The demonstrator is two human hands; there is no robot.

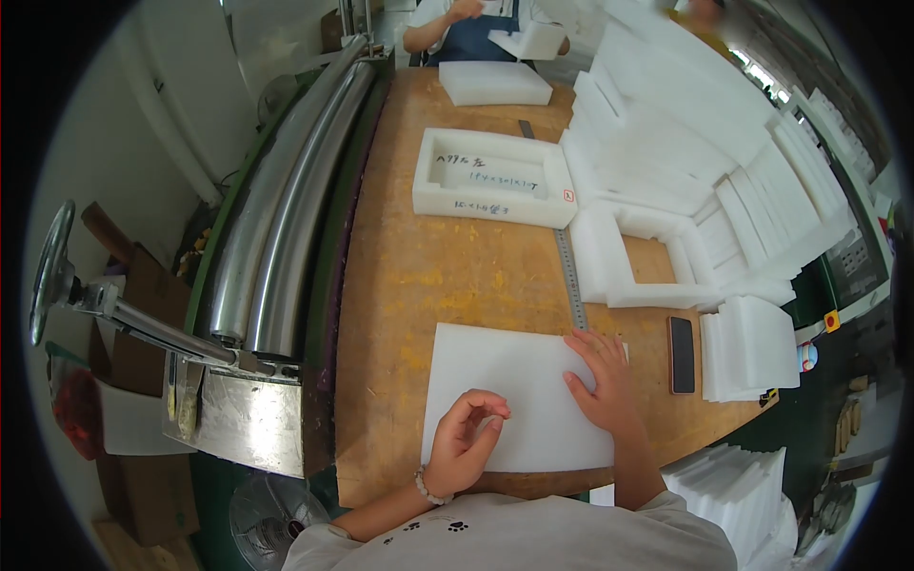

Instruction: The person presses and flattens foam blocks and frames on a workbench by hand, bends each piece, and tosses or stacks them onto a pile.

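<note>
A flat white foam sheet (pixel 524 381) lies on the wooden table right in front of me. Over its lower left part my left hand (pixel 465 443) is curled, thumb and fingertips brought together in a pinch; anything between them is too small to make out. Flat on the sheet's right side rests my right hand (pixel 605 381), fingers stretched toward the far edge. Beyond the sheet, a white foam tray (pixel 490 206) carries handwritten marks and a small red stamp. A steel ruler (pixel 569 271) extends from beside that tray toward my right fingertips.
To the left stands a roller machine (pixel 295 209) with a handwheel (pixel 52 271). Foam frames (pixel 605 252) and stacked foam pieces (pixel 747 347) line the right side, near a phone (pixel 681 355). Across the table, a person (pixel 486 29) holds white foam behind a foam block (pixel 495 84).
</note>
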